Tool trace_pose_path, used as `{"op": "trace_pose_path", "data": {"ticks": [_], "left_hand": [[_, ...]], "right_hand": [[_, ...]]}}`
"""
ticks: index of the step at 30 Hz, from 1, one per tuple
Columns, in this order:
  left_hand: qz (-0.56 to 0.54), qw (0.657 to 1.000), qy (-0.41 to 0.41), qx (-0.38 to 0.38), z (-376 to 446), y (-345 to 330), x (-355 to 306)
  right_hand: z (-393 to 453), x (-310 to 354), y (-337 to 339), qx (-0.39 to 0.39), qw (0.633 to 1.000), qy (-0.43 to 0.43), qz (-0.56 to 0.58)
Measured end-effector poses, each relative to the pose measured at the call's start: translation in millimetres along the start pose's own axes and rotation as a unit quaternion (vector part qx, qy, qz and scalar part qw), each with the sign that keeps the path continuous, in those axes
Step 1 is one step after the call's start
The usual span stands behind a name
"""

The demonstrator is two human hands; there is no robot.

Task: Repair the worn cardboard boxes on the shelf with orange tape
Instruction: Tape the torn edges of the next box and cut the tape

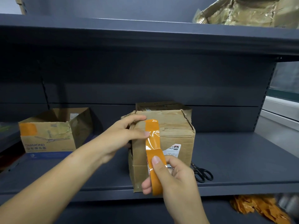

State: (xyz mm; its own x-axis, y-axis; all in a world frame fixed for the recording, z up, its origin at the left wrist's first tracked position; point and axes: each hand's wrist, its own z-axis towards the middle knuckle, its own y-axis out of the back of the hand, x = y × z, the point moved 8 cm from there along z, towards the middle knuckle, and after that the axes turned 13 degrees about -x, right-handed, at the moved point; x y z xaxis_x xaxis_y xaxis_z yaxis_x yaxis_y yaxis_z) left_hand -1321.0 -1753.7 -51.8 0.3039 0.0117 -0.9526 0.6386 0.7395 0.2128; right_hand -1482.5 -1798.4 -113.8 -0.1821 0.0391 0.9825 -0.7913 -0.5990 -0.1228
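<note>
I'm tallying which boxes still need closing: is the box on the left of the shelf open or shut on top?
Open. The left box has no flaps over its top and its inner walls show; an orange patch covers its front corner.

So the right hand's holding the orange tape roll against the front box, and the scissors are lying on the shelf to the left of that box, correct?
Not quite: the head view shows the scissors right of the front box, not left. The right hand does hold the orange tape roll.

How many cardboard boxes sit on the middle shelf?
3: an open box at left with an orange patch, the box being taped at centre, and another box behind it, mostly hidden; more may be concealed.
</note>
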Motion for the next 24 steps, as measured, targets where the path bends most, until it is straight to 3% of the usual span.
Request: {"op": "trace_pose_path", "data": {"ticks": [6, 17, 24], "left_hand": [[-0.025, 0.999, -0.038, 0.009, 5.4, -2.6, 0.0], [-0.056, 0.984, -0.164, -0.041, -1.7, -9.7, -10.3], [0.001, 0.99, -0.13, -0.053, 5.0, -12.1, -4.9]], "right_hand": [[-3.1, -3.0, 3.2, 0.022, 0.998, -0.054, 0.037], [6.4, -5.7, 9.1, -0.004, 0.998, -0.052, 0.04], [9.2, -4.9, 11.4, -0.005, 0.997, -0.042, 0.072]]}}
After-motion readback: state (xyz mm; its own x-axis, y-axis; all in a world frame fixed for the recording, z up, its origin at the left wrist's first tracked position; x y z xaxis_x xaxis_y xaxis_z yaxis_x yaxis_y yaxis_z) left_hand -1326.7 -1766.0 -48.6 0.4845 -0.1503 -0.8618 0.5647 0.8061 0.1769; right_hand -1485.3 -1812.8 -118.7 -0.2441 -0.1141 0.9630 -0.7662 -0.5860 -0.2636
